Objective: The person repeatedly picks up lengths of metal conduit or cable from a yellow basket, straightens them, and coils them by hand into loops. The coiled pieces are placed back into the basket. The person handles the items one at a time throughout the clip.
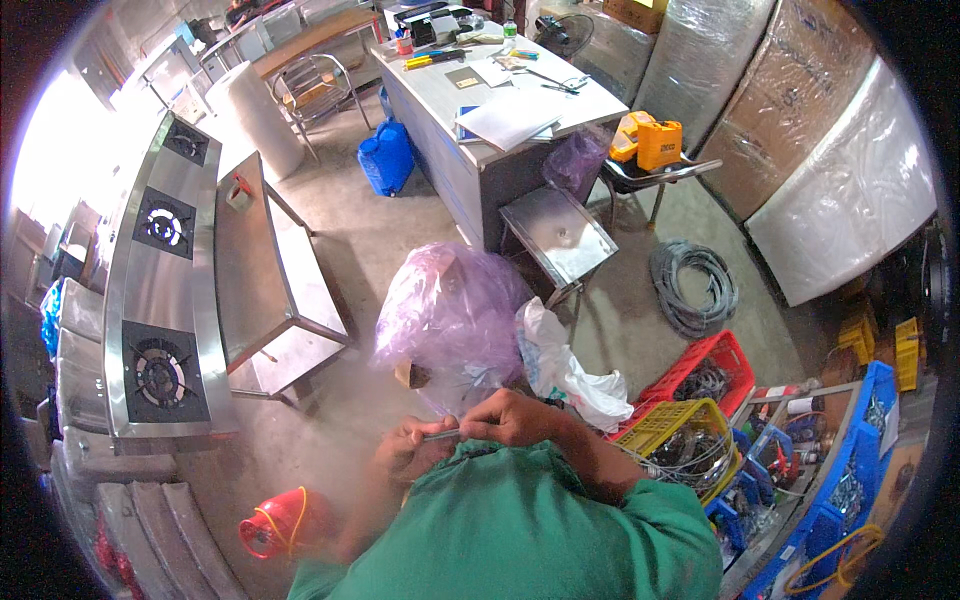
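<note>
Close in front of my green shirt, my two hands meet at chest height. My left hand is closed, its fingers pinching a short, thin, grey rod-like piece. At the other end of this piece is my right hand, its fingers curled round it. Its exact kind is too small to make out, and its right end is hidden in my right hand. Just beyond my hands lies a large heap of purple-tinted plastic film, with a white plastic bag beside it.
A steel stove with several burners and a steel bench stand left. A red-and-yellow object sits lower left. At right are a red crate, a yellow basket and blue bins. Beyond stand a table and a coiled hose.
</note>
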Motion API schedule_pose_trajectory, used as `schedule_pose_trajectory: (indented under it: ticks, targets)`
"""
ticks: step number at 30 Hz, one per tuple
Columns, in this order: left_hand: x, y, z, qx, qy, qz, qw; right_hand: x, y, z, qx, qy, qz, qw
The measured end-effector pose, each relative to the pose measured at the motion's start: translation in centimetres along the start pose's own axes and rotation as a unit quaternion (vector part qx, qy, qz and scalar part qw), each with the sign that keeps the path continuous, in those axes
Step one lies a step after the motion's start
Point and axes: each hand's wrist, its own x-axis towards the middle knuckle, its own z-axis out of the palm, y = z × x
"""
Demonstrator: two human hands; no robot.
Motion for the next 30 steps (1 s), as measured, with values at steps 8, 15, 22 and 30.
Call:
schedule_pose_trajectory:
  ticks: [8, 15, 22, 30]
  targets:
    - [0.2, -1.9, -1.2, -0.008, -0.002, 0.017, 1.000, -1.0, 2.0, 0.7, 0.045, 0.010, 0.020, 0.999]
    - [-0.1, -1.2, -1.2, -0.014, 0.076, 0.031, 0.996, -0.5, 1.4, 1.0, 0.041, 0.068, -0.015, 0.997]
    - [-0.7, -1.4, -0.5, -0.020, 0.109, 0.050, 0.993, 0.0, 1.1, 0.5, -0.009, 0.016, 0.034, 0.999]
    - [-2.9, -1.1, -1.0, 0.026, 0.062, 0.050, 0.996, 1.6, 0.1, 2.2, -0.014, -0.022, -0.046, 0.999]
